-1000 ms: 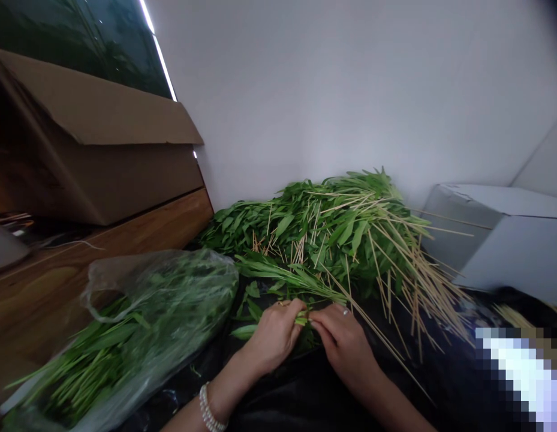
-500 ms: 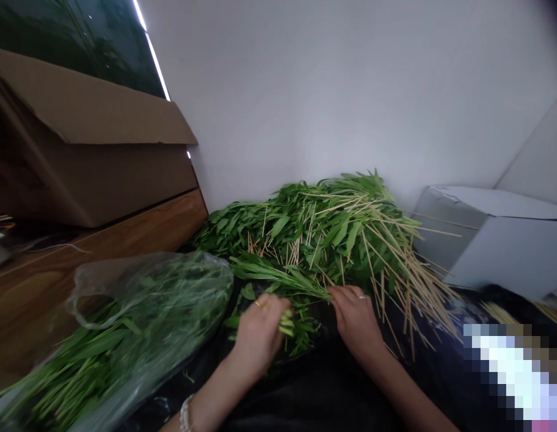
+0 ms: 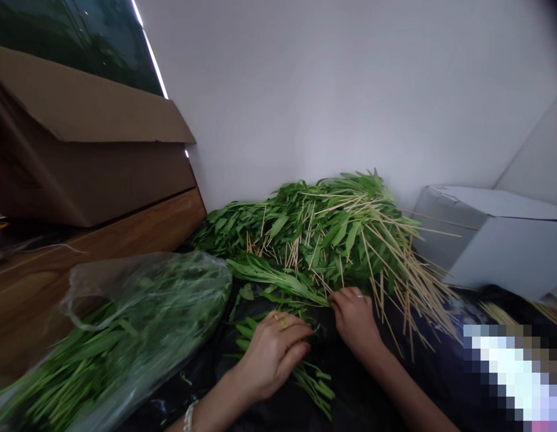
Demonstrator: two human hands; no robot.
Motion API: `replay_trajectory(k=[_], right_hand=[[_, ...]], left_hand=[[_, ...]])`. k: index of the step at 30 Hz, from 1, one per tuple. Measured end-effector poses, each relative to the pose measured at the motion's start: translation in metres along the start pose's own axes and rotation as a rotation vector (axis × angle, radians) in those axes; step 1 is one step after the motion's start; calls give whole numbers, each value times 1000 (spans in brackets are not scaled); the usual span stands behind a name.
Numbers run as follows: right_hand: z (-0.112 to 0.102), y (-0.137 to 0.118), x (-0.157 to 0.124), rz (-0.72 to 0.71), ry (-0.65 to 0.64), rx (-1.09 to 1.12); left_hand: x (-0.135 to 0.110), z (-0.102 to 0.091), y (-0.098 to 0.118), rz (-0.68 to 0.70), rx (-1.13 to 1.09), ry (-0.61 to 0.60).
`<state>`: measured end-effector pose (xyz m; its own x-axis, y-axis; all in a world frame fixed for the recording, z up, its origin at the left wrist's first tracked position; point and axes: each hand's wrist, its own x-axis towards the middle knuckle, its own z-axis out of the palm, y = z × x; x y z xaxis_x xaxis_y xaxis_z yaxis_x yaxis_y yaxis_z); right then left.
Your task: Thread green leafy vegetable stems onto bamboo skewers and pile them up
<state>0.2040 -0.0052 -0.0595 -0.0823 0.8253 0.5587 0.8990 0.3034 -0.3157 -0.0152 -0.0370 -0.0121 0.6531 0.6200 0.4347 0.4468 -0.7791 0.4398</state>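
Holds the left hand (image 3: 274, 355) low, palm down, thumb parted from bent fingers, above a small bunch of greens (image 3: 322, 390) lying on black sheeting (image 3: 350, 384); cannot tell whether touching it. With the right hand (image 3: 354, 315), forearm slanting forward and inward, pinches the stem ends of a longer leafy bunch (image 3: 278, 278), lying just before a heap of greens (image 3: 350, 235) mixed with thin sticks (image 3: 411, 282).
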Motion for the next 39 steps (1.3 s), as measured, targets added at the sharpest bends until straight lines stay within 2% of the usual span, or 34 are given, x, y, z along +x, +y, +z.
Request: replay_trajectory(k=[7,10,14,18,23,26,29,35,39], right_hand=[[-15,-9,1,93,127,172],[-23,-16,2,150,146,385],[-26,-28,2,336,17,891],[-25,-35,1,375,-90,1010],[-20,-43,-6,228,-119,904],[-18,-47,-10,116,-158,797],[-19,-49,-11,81,-156,749],[-22,-48,-10,80,-155,583],[-29,-43,-8,24,-112,347]], left_hand=[[0,-2,-8,-73,-24,143],[1,-3,-9,-75,0,178],[1,0,-11,-46,67,238],[-3,5,-13,64,192,304],[-2,3,-9,17,349,437],[3,0,-8,4,346,366],[6,-1,-9,18,301,304],[7,0,-6,8,293,318],[8,-2,-6,-9,296,314]])
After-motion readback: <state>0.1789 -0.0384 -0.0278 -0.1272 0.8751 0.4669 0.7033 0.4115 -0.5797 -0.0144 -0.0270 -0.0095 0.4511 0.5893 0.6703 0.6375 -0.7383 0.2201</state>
